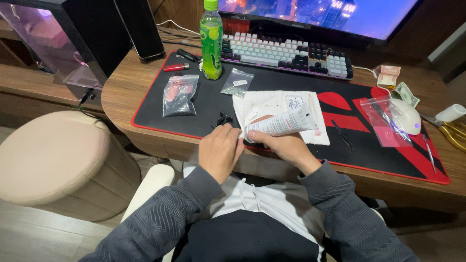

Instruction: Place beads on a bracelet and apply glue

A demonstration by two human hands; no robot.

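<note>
A white tube (284, 123) with a printed label lies slanted over the worktop's near edge, held by the right hand (284, 145), with the left hand (219, 150) at its cap end. A clear bag of dark parts (178, 95) sits toward the left edge. A smaller clear bag (237, 83) lies beside a green bottle (211, 41) with a green-yellow label. Another clear bag (386, 119) rests toward the right edge. A screen (320, 12) glowing blue and purple stands along the far edge.
</note>
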